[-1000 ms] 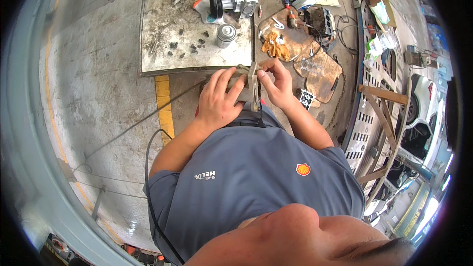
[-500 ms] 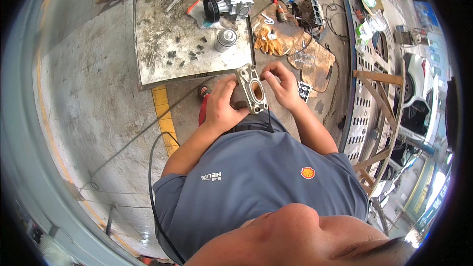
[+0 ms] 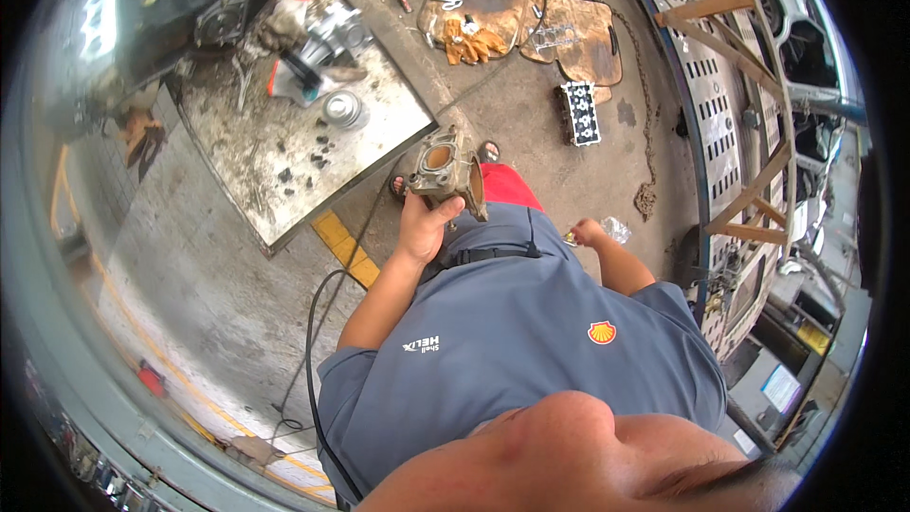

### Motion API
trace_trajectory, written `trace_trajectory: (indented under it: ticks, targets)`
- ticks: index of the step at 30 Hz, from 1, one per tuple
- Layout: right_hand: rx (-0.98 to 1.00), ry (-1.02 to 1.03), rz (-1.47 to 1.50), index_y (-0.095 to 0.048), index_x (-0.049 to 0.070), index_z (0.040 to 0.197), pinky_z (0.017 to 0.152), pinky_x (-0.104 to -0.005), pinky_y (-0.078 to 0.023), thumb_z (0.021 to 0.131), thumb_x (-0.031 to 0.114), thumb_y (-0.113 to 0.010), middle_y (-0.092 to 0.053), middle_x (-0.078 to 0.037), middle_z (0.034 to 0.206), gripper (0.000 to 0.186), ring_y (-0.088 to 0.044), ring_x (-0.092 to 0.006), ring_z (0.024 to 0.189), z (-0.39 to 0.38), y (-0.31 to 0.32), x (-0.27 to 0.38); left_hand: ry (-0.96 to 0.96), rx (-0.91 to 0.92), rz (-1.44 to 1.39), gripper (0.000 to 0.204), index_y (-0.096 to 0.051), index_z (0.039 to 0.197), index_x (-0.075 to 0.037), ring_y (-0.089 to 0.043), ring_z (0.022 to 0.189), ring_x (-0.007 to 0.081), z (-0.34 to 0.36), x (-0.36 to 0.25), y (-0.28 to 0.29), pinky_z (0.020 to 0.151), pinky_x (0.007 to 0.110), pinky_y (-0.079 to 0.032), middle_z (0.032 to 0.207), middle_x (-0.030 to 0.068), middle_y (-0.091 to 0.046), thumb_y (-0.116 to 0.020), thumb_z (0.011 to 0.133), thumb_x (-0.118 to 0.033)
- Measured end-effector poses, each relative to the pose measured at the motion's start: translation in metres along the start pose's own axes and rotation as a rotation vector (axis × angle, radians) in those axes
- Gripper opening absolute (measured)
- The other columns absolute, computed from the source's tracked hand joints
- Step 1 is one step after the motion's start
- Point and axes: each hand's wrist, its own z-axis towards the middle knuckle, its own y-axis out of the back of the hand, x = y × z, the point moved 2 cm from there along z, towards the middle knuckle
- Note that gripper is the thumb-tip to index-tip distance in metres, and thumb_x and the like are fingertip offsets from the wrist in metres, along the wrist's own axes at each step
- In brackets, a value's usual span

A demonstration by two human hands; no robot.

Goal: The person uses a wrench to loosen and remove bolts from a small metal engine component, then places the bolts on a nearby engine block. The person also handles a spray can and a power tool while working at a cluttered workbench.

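Note:
My left hand [image 3: 425, 226] grips a greasy cast metal housing [image 3: 444, 173] with a round opening and bolt flanges, raised in front of me just beyond the workbench's near corner. My right hand [image 3: 588, 231] is down at my right side, fingers closed on a small brass-coloured item I cannot clearly make out. A crumpled clear plastic bag [image 3: 615, 228] shows behind it.
The stained metal bench [image 3: 223, 145] carries a spray can [image 3: 343, 109], pump assembly, gloves and several black pieces. Stained cardboard [image 3: 572, 45] holds orange gloves [image 3: 468, 41] and tools. A patterned engine part [image 3: 580, 114], chain [image 3: 646, 197], perforated lift ramp [image 3: 706, 104] and cable [image 3: 324, 313] lie around.
My left hand has turned the housing and lifted it forward. My right hand has left it and moved down to the right. The view has swung, so the bench appears further left.

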Motion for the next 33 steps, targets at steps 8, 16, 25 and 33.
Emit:
trace_trajectory:
  ticks: [8, 16, 25, 33]
  targets:
    - [-0.013, -0.195, 0.772, -0.07, 0.002, 0.115, 0.062, -0.0354, -0.056, 0.101, 0.024, -0.065, -0.077, -0.012, 0.098, 0.027, -0.073, -0.0227, 0.075, 0.024, -0.006, 0.002, 0.072, 0.02, 0.06, 0.071, -0.051, 0.148, -0.003, -0.061, 0.124, 0.0189, 0.054, 0.053, -0.066, 0.109, 0.037, -0.049, 0.134, 0.0049, -0.064, -0.083, 0.085, -0.002]
    - [-0.214, -0.036, 0.949, -0.072, -0.002, 0.111, 0.066, -0.0349, -0.057, 0.098, 0.023, -0.066, -0.076, -0.013, 0.091, 0.028, -0.073, -0.0213, 0.075, 0.075, 0.066, -0.089, -0.045, -0.064, -0.202, 0.031, -0.065, 0.127, -0.011, -0.067, 0.101, 0.0201, 0.154, 0.082, -0.155, 0.083, 0.037, -0.054, 0.115, 0.003, -0.07, -0.07, 0.097, -0.012]
    - [-0.278, -0.168, 1.034, -0.071, 0.0, 0.108, 0.061, -0.0331, -0.055, 0.097, 0.025, -0.065, -0.076, -0.012, 0.093, 0.027, -0.072, -0.021, 0.074, 0.073, 0.111, -0.15, -1.037, -0.086, -0.158, 0.043, -0.062, 0.133, -0.011, -0.062, 0.113, 0.0281, 0.236, -0.146, -0.25, 0.081, 0.039, -0.048, 0.13, 0.0115, -0.066, -0.066, 0.1, -0.037]
    - [-0.243, -0.323, 1.279, -0.067, 0.005, 0.109, 0.061, -0.0343, -0.054, 0.098, 0.024, -0.067, -0.076, -0.01, 0.095, 0.022, -0.072, -0.0199, 0.077, 0.097, 0.127, -0.133, -1.563, -0.058, 0.122, 0.039, -0.063, 0.125, -0.016, -0.059, 0.107, 0.0288, 0.275, -0.303, -0.278, 0.08, 0.043, -0.049, 0.125, 0.0121, -0.062, -0.064, 0.097, -0.044]
